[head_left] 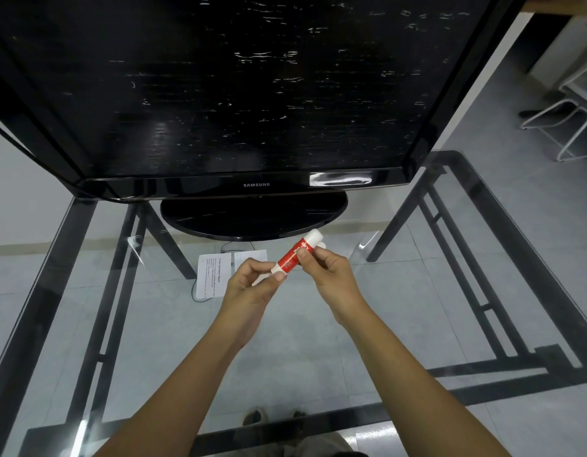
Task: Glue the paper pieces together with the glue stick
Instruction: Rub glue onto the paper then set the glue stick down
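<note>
Shows a glue stick [293, 258] with a red body, white lettering and white at both ends. Hangs clear of the table [401, 308], tilted, one white end up and away to the right, the other down to the left. Sits pinched at the lower end in the fingers of the left hand [252, 285] and at mid-body in those of the right hand [331, 275]. Cannot tell whether capped. Just beyond, flat on the table side by side: a larger paper piece [209, 275], white with printed lines, and a smaller paper piece [249, 257], white, partly hidden.
</note>
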`<state>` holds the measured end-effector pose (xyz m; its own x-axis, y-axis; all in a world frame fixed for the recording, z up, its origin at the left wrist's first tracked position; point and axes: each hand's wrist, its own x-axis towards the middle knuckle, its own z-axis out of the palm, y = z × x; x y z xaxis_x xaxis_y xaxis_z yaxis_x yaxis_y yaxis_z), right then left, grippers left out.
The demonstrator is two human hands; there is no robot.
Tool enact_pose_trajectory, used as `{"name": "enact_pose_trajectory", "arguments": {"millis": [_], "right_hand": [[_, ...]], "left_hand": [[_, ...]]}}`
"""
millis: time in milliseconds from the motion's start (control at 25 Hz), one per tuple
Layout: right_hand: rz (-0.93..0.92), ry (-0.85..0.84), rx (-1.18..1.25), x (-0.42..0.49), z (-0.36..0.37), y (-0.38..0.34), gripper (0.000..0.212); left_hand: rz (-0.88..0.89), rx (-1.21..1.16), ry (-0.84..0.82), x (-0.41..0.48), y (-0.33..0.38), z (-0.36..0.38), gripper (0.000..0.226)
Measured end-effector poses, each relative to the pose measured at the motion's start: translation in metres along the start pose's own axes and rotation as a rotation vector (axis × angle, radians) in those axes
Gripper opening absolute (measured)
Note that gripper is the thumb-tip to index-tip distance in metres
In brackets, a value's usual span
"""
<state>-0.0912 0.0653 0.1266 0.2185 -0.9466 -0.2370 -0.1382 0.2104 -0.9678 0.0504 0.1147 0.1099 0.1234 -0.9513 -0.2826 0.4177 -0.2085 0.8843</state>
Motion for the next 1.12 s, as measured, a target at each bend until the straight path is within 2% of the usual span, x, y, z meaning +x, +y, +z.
{"name": "enact_pose_trajectory", "arguments": {"millis": [120, 240, 320, 440, 600, 760, 840, 1000, 1120], "right_hand": [[0.004, -0.014, 0.002, -0.0001, -0.0002, 0.0018, 0.021], [0.007, -0.019, 0.002, 0.0002, -0.0024, 0.0, 0.017], [0.002, -0.024, -0.003, 0.0004, -0.0029, -0.0013, 0.015], [0.0, -0.019, -0.025, 0.0008, -0.003, -0.0024, 0.014], [-0.001, -0.017, -0.036, 0.001, -0.0028, -0.0024, 0.01], [0.008, -0.028, -0.031, 0.0005, -0.0012, -0.0007, 0.01], [0.007, -0.033, -0.021, 0.0011, -0.0009, -0.0006, 0.011], [-0.006, -0.032, -0.012, 0.0028, -0.0023, -0.0026, 0.012], [-0.028, -0.027, -0.017, 0.0045, -0.0031, -0.0006, 0.014]], "left_hand": [[0.031, 0.076, 0.025, 0.0008, -0.0031, 0.0018, 0.016], [-0.109, -0.06, 0.039, 0.003, -0.0015, 0.0019, 0.019], [-0.165, -0.063, 0.033, 0.0025, -0.0006, 0.002, 0.022], [-0.123, -0.04, 0.001, 0.0, -0.003, 0.0026, 0.017], [-0.061, -0.074, 0.007, -0.0006, -0.0016, 0.0012, 0.021], [0.024, 0.055, 0.054, 0.0002, -0.0051, 0.002, 0.015], [0.015, 0.068, 0.061, 0.0018, -0.0056, 0.0024, 0.02], [-0.135, -0.098, 0.07, 0.0027, -0.0011, 0.0037, 0.021], [-0.07, -0.032, 0.029, 0.0007, -0.0022, 0.0034, 0.017]]}}
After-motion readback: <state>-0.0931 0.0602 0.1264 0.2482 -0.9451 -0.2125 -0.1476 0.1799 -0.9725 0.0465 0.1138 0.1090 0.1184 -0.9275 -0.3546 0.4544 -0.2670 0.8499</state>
